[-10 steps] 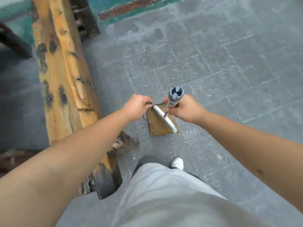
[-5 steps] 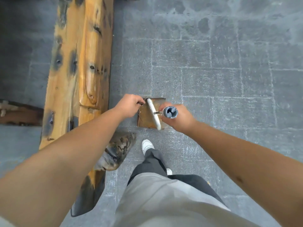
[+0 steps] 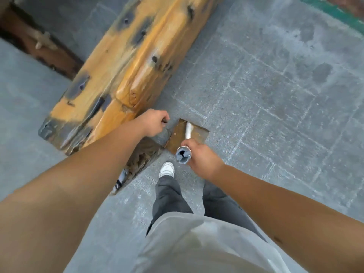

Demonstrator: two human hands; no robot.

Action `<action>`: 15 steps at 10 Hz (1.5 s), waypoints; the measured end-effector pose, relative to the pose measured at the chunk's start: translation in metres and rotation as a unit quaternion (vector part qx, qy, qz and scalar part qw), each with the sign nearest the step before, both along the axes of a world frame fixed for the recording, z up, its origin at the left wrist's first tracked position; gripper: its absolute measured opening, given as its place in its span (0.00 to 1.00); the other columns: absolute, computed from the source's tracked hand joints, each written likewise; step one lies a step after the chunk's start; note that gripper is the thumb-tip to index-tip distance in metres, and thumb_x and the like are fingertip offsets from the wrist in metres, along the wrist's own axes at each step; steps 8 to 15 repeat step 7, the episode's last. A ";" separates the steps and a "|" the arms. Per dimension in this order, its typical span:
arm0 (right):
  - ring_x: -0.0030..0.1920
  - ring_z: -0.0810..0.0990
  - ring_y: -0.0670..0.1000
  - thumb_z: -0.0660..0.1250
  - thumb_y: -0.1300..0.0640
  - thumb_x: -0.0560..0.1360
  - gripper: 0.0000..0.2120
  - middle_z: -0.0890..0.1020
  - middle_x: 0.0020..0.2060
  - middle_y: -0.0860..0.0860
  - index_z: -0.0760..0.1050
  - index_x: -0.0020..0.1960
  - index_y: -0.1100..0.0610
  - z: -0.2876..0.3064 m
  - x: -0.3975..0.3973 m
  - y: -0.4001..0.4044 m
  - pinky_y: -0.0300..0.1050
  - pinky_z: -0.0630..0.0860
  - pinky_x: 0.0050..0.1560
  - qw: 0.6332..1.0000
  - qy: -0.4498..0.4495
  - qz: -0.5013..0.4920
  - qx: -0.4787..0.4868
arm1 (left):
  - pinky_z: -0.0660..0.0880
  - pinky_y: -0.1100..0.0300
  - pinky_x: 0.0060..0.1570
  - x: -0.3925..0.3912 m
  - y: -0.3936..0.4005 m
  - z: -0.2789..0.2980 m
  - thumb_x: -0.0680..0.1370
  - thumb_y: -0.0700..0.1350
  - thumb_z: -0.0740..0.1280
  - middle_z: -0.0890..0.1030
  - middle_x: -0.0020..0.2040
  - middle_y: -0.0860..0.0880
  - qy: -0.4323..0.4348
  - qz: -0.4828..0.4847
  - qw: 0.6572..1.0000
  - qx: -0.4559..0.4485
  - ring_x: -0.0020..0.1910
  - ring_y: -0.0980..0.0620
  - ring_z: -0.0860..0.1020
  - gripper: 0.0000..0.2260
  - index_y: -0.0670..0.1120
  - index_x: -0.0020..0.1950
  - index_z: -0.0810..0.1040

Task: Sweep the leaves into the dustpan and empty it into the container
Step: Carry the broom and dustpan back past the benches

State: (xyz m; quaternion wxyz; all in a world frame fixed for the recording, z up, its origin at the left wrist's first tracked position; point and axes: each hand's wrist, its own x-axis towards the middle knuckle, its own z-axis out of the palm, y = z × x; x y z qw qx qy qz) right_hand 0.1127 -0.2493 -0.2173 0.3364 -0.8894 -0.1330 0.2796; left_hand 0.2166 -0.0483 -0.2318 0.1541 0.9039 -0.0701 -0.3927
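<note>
A rusty brown dustpan (image 3: 194, 135) hangs just above the grey paved floor, right of the bench's end. My left hand (image 3: 155, 123) is closed around its thin dark handle at the pan's left corner. My right hand (image 3: 201, 158) grips a broom's grey tube handle (image 3: 183, 155), seen end-on. The broom's white shaft (image 3: 188, 131) runs down across the pan. The broom head is hidden. No leaves and no container are in sight.
A thick orange wooden bench (image 3: 128, 62) runs diagonally at the left, on a rough stump base (image 3: 141, 158). My legs and a white shoe (image 3: 167, 169) stand below the pan. Dark brown timber (image 3: 39, 44) lies top left, a green painted edge (image 3: 334, 10) top right.
The view has swung, so the bench now lies diagonally. Both hands keep their holds. My right hand with the broom handle has come below the pan, nearer my body.
</note>
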 end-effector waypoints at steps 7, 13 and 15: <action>0.48 0.80 0.65 0.65 0.60 0.75 0.11 0.81 0.48 0.63 0.72 0.57 0.60 -0.014 0.036 0.154 0.54 0.77 0.44 0.989 -0.005 0.135 -0.060 | 0.57 0.64 0.72 -0.168 0.080 0.112 0.79 0.46 0.67 0.71 0.73 0.45 -0.267 0.427 0.862 -0.058 0.73 0.50 0.69 0.20 0.44 0.71 0.74; 0.48 0.80 0.65 0.65 0.60 0.75 0.11 0.81 0.48 0.63 0.72 0.57 0.60 -0.014 0.036 0.154 0.54 0.77 0.44 0.989 -0.005 0.135 -0.060 | 0.57 0.64 0.72 -0.168 0.080 0.112 0.79 0.46 0.67 0.71 0.73 0.45 -0.267 0.427 0.862 -0.058 0.73 0.50 0.69 0.20 0.44 0.71 0.74; 0.48 0.80 0.65 0.65 0.60 0.75 0.11 0.81 0.48 0.63 0.72 0.57 0.60 -0.014 0.036 0.154 0.54 0.77 0.44 0.989 -0.005 0.135 -0.060 | 0.57 0.64 0.72 -0.168 0.080 0.112 0.79 0.46 0.67 0.71 0.73 0.45 -0.267 0.427 0.862 -0.058 0.73 0.50 0.69 0.20 0.44 0.71 0.74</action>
